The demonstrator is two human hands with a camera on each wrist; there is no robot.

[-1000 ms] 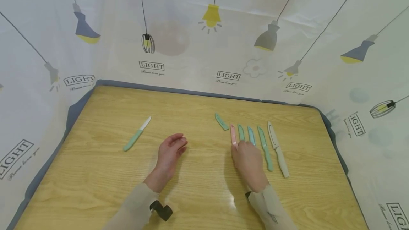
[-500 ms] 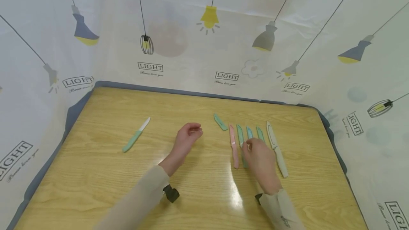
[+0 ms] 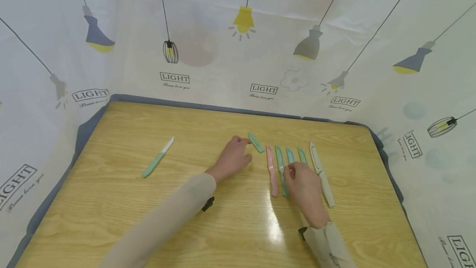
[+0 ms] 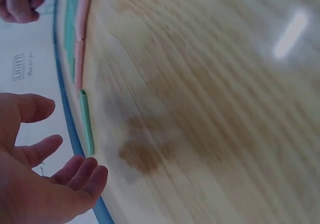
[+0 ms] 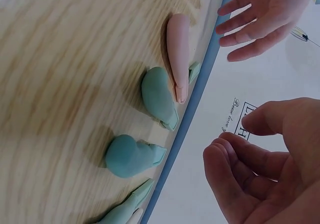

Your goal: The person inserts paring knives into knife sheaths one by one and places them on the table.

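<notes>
My left hand (image 3: 230, 158) reaches over the table with fingers spread and nothing held. Its fingertips are beside a loose green knife sheath (image 3: 256, 143); the left wrist view shows a gap between them and the sheath (image 4: 87, 121). My right hand (image 3: 304, 187) hovers over the row of knives, its fingers loosely bent and holding nothing. In that row lie a pink knife (image 3: 272, 173), a green knife (image 3: 279, 156), a blue knife (image 3: 290, 155) and another green knife (image 3: 302, 154), all sheathed. The right hand hides parts of the blue and far green ones.
A paring knife with a green handle (image 3: 153, 165) and bare white blade lies apart on the left. A larger cream knife (image 3: 326, 187) ends the row on the right. Printed cloth walls (image 3: 219, 77) surround the wooden table (image 3: 122, 210).
My left hand has moved right and forward to the loose sheath. The right hand has left the pink knife and shifted right. The knives and sheath lie where they were.
</notes>
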